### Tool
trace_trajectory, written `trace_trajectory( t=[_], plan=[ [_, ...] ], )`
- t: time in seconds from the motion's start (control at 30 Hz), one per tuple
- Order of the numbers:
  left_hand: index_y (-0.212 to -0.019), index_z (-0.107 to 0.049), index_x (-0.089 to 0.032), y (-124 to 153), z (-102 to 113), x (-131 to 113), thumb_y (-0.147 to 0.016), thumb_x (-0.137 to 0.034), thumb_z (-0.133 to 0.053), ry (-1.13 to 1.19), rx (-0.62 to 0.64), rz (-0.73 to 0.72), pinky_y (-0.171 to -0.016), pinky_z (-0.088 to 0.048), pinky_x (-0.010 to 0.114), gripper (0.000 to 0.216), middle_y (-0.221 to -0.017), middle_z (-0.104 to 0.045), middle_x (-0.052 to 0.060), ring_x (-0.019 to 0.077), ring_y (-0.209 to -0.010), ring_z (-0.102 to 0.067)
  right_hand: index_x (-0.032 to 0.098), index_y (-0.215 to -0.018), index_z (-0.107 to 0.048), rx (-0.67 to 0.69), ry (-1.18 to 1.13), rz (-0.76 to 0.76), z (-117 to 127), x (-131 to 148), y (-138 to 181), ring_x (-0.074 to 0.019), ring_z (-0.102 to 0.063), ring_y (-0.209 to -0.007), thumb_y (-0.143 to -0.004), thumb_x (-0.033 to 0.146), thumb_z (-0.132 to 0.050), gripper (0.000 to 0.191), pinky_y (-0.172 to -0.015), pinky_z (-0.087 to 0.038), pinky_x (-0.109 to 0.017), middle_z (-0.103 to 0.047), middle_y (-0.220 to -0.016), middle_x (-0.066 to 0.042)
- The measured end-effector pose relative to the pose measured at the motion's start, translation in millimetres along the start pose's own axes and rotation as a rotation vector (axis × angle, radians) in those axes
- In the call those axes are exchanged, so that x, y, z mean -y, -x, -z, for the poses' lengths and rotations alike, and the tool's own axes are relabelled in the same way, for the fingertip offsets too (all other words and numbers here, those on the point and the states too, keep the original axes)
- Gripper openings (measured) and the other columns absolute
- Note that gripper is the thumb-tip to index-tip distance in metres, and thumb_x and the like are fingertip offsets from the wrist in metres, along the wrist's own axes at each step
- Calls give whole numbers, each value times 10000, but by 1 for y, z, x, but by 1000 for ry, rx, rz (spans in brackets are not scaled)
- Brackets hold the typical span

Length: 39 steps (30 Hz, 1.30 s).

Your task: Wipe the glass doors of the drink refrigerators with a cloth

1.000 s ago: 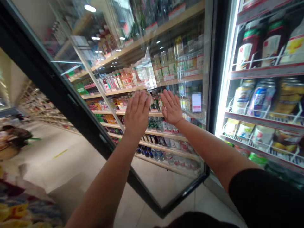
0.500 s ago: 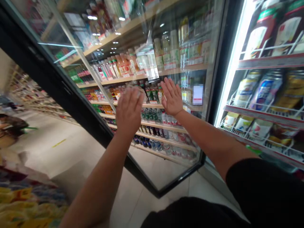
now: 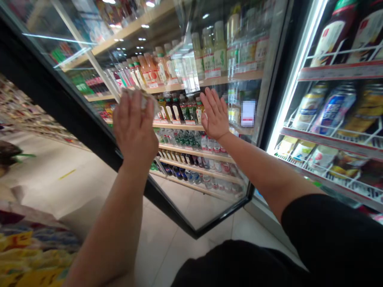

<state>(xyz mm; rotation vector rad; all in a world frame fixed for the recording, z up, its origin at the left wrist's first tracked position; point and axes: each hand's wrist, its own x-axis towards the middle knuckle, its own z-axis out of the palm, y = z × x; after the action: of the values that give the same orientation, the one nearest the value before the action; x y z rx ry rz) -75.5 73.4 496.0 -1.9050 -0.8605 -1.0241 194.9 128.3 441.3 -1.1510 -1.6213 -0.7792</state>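
Note:
My left hand is raised against the open glass door of a drinks cooler. Its fingers lie close together over a crumpled white cloth, which shows past the fingertips and is pressed to the pane. My right hand rests flat on the same glass further right, fingers spread, holding nothing. Through and in the pane I see rows of bottles on wooden shelves.
The door's black frame runs diagonally on the left. The lit cooler interior on the right has wire racks with bottles and cans. Snack packets sit at the bottom left. Part of another person shows at the left edge, over a tiled floor.
My left hand has slid left and slightly up across the glass with the cloth. My right hand has stayed flat on the pane in nearly the same spot.

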Motion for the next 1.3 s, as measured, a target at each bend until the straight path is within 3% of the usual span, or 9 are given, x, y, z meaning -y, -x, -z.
trace_trajectory(
  t=[0.13,0.33,0.57,0.7,0.87,1.0,1.13,1.2,1.3],
  plan=[
    [-1608,-402,-162,-1,4,6,-1072,-266,-330,-57,-109,107,-1330,-179,559,551,-1748,-211,33,286,-1626,-137,228,-1710,-146,20,16,-4,0,-1,1,-287,-163,-1644,-1066,408,-185,669,-1334,-152,-583,-302,-1740,-59],
    [-1556,-492,-235,39,-25,-30,-1066,-183,-366,114,126,-168,-1324,-242,475,509,-1671,-396,34,206,-1613,-215,231,-1709,-150,-1,12,5,-1,2,1,-275,-176,-1643,-1071,413,-160,663,-1332,-160,-569,-317,-1735,-60],
    [-1622,-391,-170,-15,4,13,-1084,-237,-362,12,-98,103,-1312,-152,604,543,-1737,-251,106,311,-1628,-139,273,-1662,-325,58,69,87,26,-41,-8,-249,-299,-1605,-1065,363,-239,610,-1331,-168,-545,-379,-1712,-24],
    [-1645,-341,-183,-11,-17,-21,-1089,-218,-353,44,-132,155,-1318,-111,624,557,-1738,-228,128,302,-1637,-84,268,-1684,-259,62,67,91,26,-70,-7,-246,-235,-1628,-1065,390,-226,632,-1338,-131,-559,-365,-1719,-24],
    [-1566,-466,-196,-8,-56,-82,-1080,-152,-362,123,-25,-101,-1341,-193,427,499,-1676,-390,72,158,-1623,-108,250,-1687,-251,18,89,135,15,-76,-2,-222,-217,-1633,-1079,414,-179,634,-1347,-115,-539,-367,-1718,-28],
    [-1530,-520,-183,-51,-48,-58,-1077,-170,-334,154,-13,-84,-1328,-207,518,490,-1667,-407,76,210,-1623,-172,281,-1690,-229,-43,101,152,10,-75,0,-203,-245,-1624,-1079,341,-226,615,-1356,-118,-514,-400,-1701,-4],
    [-1605,-404,-148,-89,-29,-24,-1063,-247,-390,116,-95,82,-1322,-107,611,552,-1746,-220,55,296,-1631,-100,305,-1696,-192,-55,110,156,7,-74,0,-211,-268,-1616,-1063,285,-296,642,-1363,-124,-499,-398,-1701,16],
    [-1608,-391,-125,-87,-34,-34,-1058,-248,-372,105,-126,116,-1321,-103,614,563,-1750,-192,51,301,-1631,-69,303,-1699,-171,-61,106,162,6,-73,0,-214,-269,-1615,-1058,274,-313,656,-1365,-119,-503,-392,-1704,13],
    [-1515,-530,-122,-68,-59,-69,-1061,-188,-325,170,-55,-18,-1323,-195,562,503,-1686,-363,94,237,-1627,-128,294,-1702,-153,-58,82,176,4,-73,0,-217,-261,-1619,-1055,278,-342,674,-1363,-111,-518,-378,-1710,1]
  ],
)
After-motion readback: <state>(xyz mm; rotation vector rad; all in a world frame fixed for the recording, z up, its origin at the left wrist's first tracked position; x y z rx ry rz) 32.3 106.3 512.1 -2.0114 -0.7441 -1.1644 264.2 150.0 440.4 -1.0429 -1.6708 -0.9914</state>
